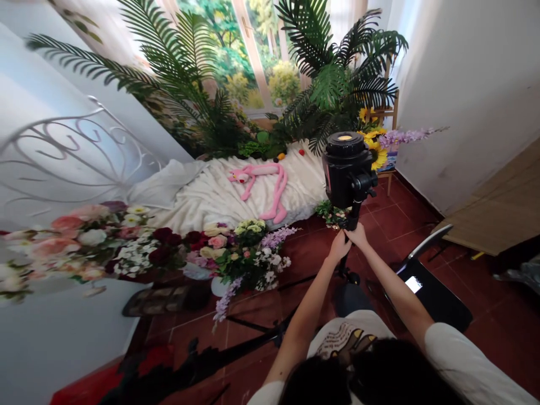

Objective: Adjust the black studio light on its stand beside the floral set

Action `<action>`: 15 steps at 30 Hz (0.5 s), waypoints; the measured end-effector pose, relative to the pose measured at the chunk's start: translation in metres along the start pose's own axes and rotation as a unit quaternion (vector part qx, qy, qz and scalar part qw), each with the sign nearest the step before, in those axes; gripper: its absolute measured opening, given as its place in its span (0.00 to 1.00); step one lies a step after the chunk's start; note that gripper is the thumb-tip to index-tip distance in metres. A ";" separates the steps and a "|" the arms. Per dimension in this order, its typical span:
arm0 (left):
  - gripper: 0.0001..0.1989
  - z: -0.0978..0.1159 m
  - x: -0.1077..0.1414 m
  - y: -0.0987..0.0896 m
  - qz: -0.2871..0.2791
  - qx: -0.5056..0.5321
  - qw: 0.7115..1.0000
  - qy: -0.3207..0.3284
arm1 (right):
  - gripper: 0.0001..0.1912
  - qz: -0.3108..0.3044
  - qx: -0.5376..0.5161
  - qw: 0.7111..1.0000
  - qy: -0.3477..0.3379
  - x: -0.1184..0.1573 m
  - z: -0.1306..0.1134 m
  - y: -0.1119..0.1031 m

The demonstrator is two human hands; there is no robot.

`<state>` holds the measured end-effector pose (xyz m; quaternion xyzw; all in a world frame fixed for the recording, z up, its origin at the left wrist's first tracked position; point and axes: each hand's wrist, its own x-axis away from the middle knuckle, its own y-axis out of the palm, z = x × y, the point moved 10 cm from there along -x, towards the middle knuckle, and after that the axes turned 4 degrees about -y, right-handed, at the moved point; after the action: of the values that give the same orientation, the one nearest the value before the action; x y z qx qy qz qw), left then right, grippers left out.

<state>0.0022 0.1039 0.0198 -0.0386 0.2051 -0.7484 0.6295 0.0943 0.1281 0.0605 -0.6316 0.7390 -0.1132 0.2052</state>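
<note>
A black studio light stands on a black light stand, right of the middle of the view. My left hand is closed round the stand just below the light. Beside it, my right hand grips the same stand, a little higher. The two hands touch or nearly touch, and the fingers on the far side are partly hidden. Behind the light, a pink plush toy lies on a bed with a white fluffy cover.
Artificial flowers line the bed's near side. A second black stand crosses the floor at lower left. To my right is a black chair with a lit phone on it. Palm leaves and sunflowers stand behind the light.
</note>
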 end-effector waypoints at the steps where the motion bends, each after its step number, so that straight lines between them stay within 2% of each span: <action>1: 0.18 0.000 0.000 0.000 0.003 0.002 1.000 0.001 | 0.05 0.001 -0.011 1.000 -0.005 -0.001 -0.004 -0.002; 6: 0.20 0.001 0.003 -0.003 0.015 -0.006 1.000 -0.013 | 0.05 0.006 -0.083 0.996 -0.024 -0.013 -0.041 -0.012; 12: 0.18 0.010 0.007 -0.011 0.045 -0.025 0.997 -0.053 | 0.07 0.018 -0.136 0.986 -0.090 -0.032 -0.128 -0.041; 15: 0.18 0.027 -0.002 -0.012 0.068 0.035 0.996 -0.054 | 0.08 0.036 -0.134 0.984 -0.113 -0.038 -0.164 -0.059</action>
<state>0.0000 0.1001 0.0496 -0.0431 0.1468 -0.7073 0.6901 0.0779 0.1402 0.2381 -0.6353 0.7417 0.0657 0.2048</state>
